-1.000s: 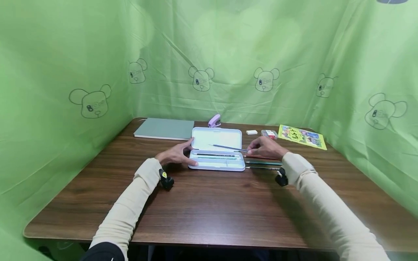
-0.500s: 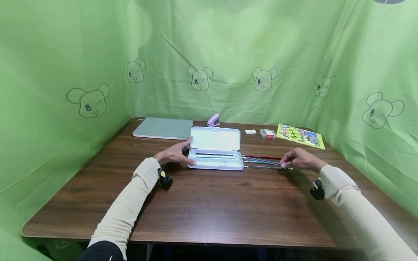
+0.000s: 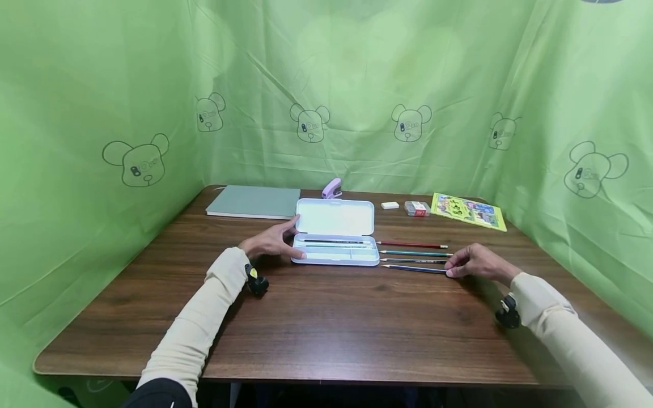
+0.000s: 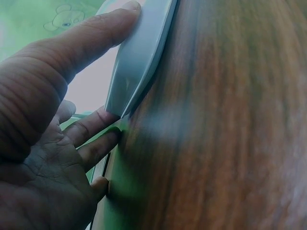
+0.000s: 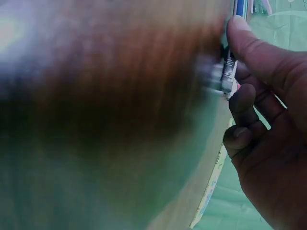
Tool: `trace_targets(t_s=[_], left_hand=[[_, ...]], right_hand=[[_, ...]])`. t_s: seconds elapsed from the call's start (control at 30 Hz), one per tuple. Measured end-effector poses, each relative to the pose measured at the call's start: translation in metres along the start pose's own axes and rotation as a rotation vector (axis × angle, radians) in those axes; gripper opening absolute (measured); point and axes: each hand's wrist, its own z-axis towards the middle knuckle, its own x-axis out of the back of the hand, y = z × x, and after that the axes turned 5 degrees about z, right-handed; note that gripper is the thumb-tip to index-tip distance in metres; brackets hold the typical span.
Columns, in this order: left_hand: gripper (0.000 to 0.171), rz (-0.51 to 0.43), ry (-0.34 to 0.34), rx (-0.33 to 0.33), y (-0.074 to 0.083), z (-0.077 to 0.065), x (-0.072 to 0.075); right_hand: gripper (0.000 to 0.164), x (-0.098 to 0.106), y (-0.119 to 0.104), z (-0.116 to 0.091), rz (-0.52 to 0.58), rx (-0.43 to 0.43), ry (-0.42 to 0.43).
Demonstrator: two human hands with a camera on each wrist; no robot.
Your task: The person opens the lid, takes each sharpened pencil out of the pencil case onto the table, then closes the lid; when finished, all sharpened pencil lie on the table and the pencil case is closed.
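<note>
A white pencil case (image 3: 335, 262) lies with its lid (image 3: 334, 217) raised at the back; a black pencil (image 3: 334, 242) and pale pencils lie inside. My left hand (image 3: 270, 240) holds its left end, the thumb on the front rim and fingers by the lid. In the left wrist view the thumb (image 4: 103, 28) presses the case's rim. My right hand (image 3: 478, 263) pinches the rear end of a dark blue pencil (image 3: 418, 269) at the table. Behind it lie a black pencil (image 3: 413, 261), a teal pencil (image 3: 415, 253) and a red pencil (image 3: 413, 245), roughly parallel.
At the back stand a grey-green notebook (image 3: 254, 202), a purple stapler (image 3: 332, 188), a white eraser (image 3: 390, 205), a small clear box (image 3: 417, 208) with red and white contents and a yellow booklet (image 3: 469, 211). Green curtains (image 3: 357, 68) surround the wooden table (image 3: 326, 323).
My right hand has carried the blue pencil from above the case to the right, then down in front of the other pencils. The left hand has stayed on the case.
</note>
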Motion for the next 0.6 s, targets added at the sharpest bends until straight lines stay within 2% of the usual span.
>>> trace_targets(t_s=[0.2,0.47,0.6], left_hand=[[0.117,-0.001,-0.004,-0.002,-0.001,0.000,0.000],[0.118,-0.002,0.010,0.011,-0.003,-0.001,0.002],[0.118,0.001,-0.008,0.004,-0.002,0.000,0.002]], right_hand=[[0.021,-0.004,0.003,0.000,-0.006,0.008,0.049],[0.027,-0.002,-0.002,0.002,-0.015,0.019,0.047],[0.038,0.006,-0.017,0.003,0.058,-0.011,0.098]])
